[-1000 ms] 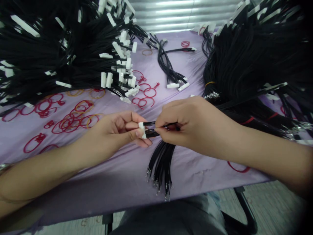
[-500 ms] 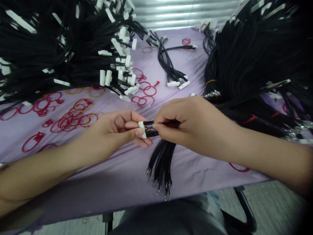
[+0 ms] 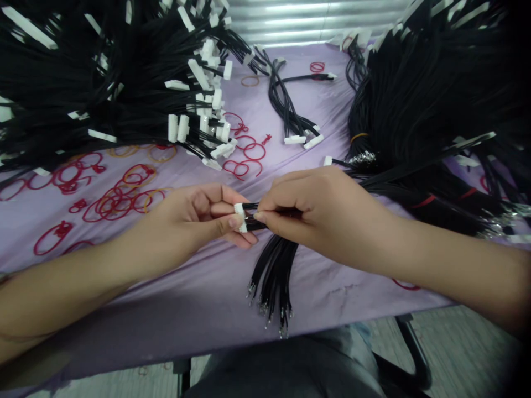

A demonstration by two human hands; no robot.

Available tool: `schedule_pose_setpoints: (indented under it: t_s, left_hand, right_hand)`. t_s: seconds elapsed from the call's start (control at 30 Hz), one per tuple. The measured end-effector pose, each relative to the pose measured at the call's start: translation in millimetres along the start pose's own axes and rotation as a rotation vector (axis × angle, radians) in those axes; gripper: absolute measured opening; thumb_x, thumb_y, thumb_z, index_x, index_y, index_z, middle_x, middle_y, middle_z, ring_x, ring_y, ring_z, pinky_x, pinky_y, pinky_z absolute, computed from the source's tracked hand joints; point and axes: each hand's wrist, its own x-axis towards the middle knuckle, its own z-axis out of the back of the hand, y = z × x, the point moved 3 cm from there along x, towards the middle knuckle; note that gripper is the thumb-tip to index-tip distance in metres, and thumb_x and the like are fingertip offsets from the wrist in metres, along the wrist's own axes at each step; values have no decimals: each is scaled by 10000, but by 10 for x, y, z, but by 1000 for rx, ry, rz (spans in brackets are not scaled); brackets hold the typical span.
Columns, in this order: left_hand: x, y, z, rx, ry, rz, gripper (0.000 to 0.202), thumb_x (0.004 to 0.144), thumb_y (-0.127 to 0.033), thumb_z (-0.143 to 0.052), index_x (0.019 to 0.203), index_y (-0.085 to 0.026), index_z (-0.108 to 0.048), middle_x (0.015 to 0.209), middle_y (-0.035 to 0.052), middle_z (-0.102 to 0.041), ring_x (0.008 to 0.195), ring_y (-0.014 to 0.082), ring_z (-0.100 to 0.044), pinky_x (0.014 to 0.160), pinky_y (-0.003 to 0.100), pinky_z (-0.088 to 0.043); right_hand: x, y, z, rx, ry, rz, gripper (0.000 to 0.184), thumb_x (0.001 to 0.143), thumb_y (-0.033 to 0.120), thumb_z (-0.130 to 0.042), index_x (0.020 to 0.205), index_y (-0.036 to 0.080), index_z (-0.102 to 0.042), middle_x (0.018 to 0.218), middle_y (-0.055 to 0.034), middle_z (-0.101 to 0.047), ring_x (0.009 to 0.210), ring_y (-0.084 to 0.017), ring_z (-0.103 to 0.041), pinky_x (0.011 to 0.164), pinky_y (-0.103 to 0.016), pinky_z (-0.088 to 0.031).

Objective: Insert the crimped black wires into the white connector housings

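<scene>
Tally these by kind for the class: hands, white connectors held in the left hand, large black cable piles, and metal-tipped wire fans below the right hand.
Left hand and right hand: 2
White connector in the left hand: 1
Left cable pile and right cable pile: 2
Metal-tipped wire fan: 1
Total: 6

It looked like a workshop for wiring. A large heap of black wires (image 3: 87,72), bristling with white plugs (image 3: 172,128), lay at ten o'clock, and a second dark heap (image 3: 431,94) at two. Red and yellow rubber bands (image 3: 114,202) were strewn at nine. Another plug (image 3: 239,209) was held near the centre. The worktable (image 3: 340,298) was draped in purple, with pale slats (image 3: 290,19) at twelve and a chair (image 3: 417,351) between four and five.
</scene>
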Motion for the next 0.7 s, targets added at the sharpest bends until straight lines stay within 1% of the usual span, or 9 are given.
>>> schedule_pose_setpoints:
  t_s: [0.1,0.3,0.4,0.5,0.7]
  left_hand:
    - [-2,-2,-3,2,5,13,81,818,-72,-621,891,-85,-588,725,13,-723,674,114,-714,674,181,-595]
    - [17,-35,-44,-11,16,24,89,804,-53,-615,873,-82,-567,692,32,-726,653,115,-708,653,177,-591]
    - [22,-41,-53,-22,42,27,97,799,-66,-634,868,-84,-569,698,44,-733,661,118,-712,658,173,-588]
    - [21,-37,-46,-40,70,21,94,803,-88,-650,862,-86,-577,710,48,-737,669,116,-713,679,179,-587]
    - [4,-38,-25,-8,74,11,110,799,-110,-660,863,-90,-572,722,57,-739,674,128,-715,674,191,-582]
  right_hand:
    - [1,5,-1,2,6,-1,250,840,148,-531,595,141,-578,582,39,-512,566,-59,-413,571,-221,-286]
    - [13,-5,36,117,28,-98,177,774,126,-562,601,143,-597,559,55,-519,533,-42,-413,560,-211,-301]
    - [14,-9,38,135,28,-129,167,771,134,-565,611,148,-608,569,52,-537,536,-44,-427,559,-214,-307]
    - [15,-8,33,134,26,-133,170,773,138,-564,609,147,-607,567,45,-543,533,-50,-434,552,-216,-307]
    - [16,-9,40,114,26,-114,159,766,118,-564,617,141,-616,577,45,-552,543,-49,-439,555,-207,-308]
